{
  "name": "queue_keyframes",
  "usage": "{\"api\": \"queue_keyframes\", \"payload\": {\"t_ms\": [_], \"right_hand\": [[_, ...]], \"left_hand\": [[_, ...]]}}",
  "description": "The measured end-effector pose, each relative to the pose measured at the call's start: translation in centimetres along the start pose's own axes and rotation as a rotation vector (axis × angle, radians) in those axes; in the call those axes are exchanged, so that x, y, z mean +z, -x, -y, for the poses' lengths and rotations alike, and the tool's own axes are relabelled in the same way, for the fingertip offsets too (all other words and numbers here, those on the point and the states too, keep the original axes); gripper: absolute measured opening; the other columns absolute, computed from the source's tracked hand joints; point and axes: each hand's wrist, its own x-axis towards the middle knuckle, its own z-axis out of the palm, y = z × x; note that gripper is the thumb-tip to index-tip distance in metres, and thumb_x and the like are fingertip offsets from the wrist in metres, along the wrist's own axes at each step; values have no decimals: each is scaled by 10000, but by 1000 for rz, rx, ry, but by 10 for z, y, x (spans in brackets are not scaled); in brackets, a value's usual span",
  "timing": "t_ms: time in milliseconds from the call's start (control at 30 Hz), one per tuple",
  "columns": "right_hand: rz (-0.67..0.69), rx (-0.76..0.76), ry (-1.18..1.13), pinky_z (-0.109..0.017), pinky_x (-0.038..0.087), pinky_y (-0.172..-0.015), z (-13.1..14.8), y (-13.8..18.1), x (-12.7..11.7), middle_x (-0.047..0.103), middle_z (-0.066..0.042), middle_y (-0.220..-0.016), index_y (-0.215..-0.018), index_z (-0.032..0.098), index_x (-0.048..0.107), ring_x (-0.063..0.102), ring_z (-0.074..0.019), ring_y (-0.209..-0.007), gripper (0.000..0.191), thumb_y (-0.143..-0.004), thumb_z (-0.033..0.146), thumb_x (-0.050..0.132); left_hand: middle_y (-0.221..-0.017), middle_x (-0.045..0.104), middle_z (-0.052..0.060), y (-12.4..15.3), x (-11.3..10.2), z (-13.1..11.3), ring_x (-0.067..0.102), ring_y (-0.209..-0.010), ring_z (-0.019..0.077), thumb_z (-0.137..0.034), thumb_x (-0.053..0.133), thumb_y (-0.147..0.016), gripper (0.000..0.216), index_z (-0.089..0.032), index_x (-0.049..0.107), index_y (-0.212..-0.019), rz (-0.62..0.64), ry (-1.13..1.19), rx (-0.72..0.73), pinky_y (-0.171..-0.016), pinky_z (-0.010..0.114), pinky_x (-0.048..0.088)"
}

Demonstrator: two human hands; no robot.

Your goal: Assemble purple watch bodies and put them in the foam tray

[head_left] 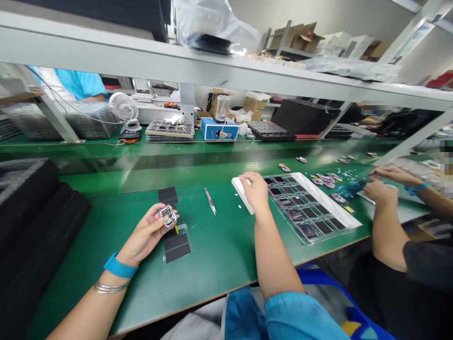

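Observation:
My left hand (152, 229) grips a small electronic device (167, 216) with a pinkish rim, bare inner parts and a yellow tab hanging down. Below it, dark rectangular pads (177, 248) lie on a clear sheet. My right hand (255, 191) reaches over a white sheet (242, 193), its fingers bent down and the tips hidden, so what they pinch cannot be made out. Two tiny white pieces lie beside that sheet. Between my hands rest metal tweezers (210, 202). Right of my right hand is a clear compartment tray (307, 240) holding dark squares and some pink-rimmed devices.
At right a co-worker's hands (385, 186) work near scattered pink-rimmed devices (327, 179). Black foam blocks (35, 226) stand at left. A shelf beam (212, 71) crosses above the green bench (116, 198). A white fan (122, 106) and a blue machine (219, 130) are behind.

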Motion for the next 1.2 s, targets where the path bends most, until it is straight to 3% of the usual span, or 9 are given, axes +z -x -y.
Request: {"api": "queue_keyframes", "payload": {"t_ms": [133, 200, 500, 667, 767, 900, 1033, 1100, 1200], "right_hand": [[466, 12, -498, -315, 523, -752, 51, 59, 53, 697, -42, -829, -807, 181, 674, 651, -173, -778, 159, -740, 315, 621], [572, -12, -607, -290, 538, -734, 70, 86, 73, 693, -39, -825, -762, 178, 668, 653, -159, -771, 91, -725, 252, 630], [476, -108, -611, -257, 560, -690, 73, 107, 86, 665, -43, -813, -683, 185, 640, 646, -146, -782, 57, -721, 152, 612], [419, -394, -309, -327, 493, -859, 70, 113, 92, 662, -66, -910, -754, 200, 618, 611, -174, -903, 122, -798, 132, 528], [472, -450, -238, -389, 440, -933, 70, 115, 95, 635, -98, -1018, -804, 199, 600, 567, -202, -1003, 143, -840, 139, 475], [601, -56, -585, -362, 475, -896, 67, 113, 102, 596, -70, -1070, -884, 205, 550, 547, -174, -1055, 91, -795, 213, 570], [1013, 489, -970, -306, 510, -811, 63, 109, 104, 636, -29, -942, -946, 179, 544, 639, -141, -877, 433, -589, 272, 772], [1133, 595, -988, -293, 517, -765, 62, 105, 101, 651, -20, -856, -911, 160, 579, 659, -130, -759, 469, -526, 288, 814], [1075, 618, -942, -278, 516, -722, 61, 98, 95, 660, -16, -771, -862, 139, 629, 648, -115, -668, 419, -532, 320, 812]], "left_hand": [[-973, 681, 51, 0, 1, 1, 639, -943, 188, -204, 748, -677, 355, -218, 567, -982, 46, 13, 2, -821, 279, 520], [-943, 672, 23, 0, 1, 2, 645, -874, 156, -186, 747, -676, 353, -222, 567, -978, 55, 12, 14, -787, 250, 523], [-892, 665, 8, 0, 2, 5, 627, -749, 121, -174, 757, -660, 353, -221, 563, -951, 53, -27, 61, -687, 209, 513], [-880, 676, 0, -1, 6, 11, 626, -738, 108, -136, 752, -659, 333, -216, 565, -923, -13, -42, 104, -685, 194, 510], [-897, 678, -2, -2, 7, 11, 628, -755, 107, -150, 752, -663, 320, -218, 567, -915, -51, -6, 104, -716, 204, 516], [-931, 680, 10, -2, 6, 6, 639, -841, 136, -194, 753, -670, 315, -226, 575, -928, -65, 23, 114, -775, 231, 513], [-968, 680, 27, -2, 1, -1, 642, -909, 168, -218, 759, -664, 355, -234, 566, -962, -52, 36, 136, -792, 251, 514], [-962, 682, 28, -2, -2, -4, 650, -906, 178, -224, 756, -668, 352, -234, 562, -962, -48, 34, 134, -790, 266, 522], [-943, 685, 28, -2, -4, -6, 650, -910, 174, -221, 758, -667, 352, -225, 560, -958, -48, 35, 139, -841, 287, 515]]}}
